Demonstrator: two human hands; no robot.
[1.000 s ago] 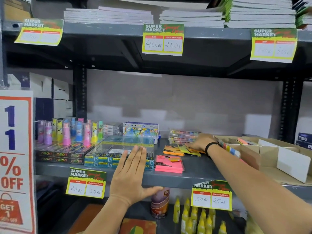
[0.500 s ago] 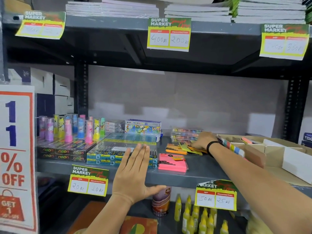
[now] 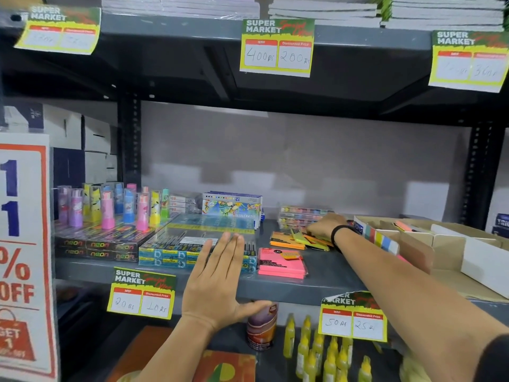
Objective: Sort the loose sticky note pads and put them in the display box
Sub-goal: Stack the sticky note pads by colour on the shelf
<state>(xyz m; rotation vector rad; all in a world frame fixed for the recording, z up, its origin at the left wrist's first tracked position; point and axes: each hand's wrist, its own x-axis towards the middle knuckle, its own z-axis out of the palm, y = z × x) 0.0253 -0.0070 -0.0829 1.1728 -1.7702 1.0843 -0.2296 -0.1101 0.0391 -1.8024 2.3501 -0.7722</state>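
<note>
A stack of pink sticky note pads point(image 3: 281, 264) lies on the grey shelf point(image 3: 275, 288), with a small orange pad on top. Behind it sit loose orange pads point(image 3: 285, 239) and yellow-green pads point(image 3: 301, 238). My right hand point(image 3: 323, 226) rests on the far end of that loose pile, fingers down and hidden. Right beside it stands the open cardboard display box point(image 3: 416, 246), with a striped front edge and dividers. My left hand point(image 3: 217, 282) is held flat and empty in front of the shelf edge, palm forward.
Blue pencil boxes point(image 3: 176, 244), black neon boxes point(image 3: 96, 248) and coloured glue tubes point(image 3: 110, 208) fill the shelf's left. An oil pastels box point(image 3: 232, 208) and clear cases point(image 3: 300, 215) stand at the back. Below are yellow bottles point(image 3: 316, 351) and a can point(image 3: 261, 326).
Both hands stay about where they were, the right one still on the loose pads. Only the view has shifted slightly.
</note>
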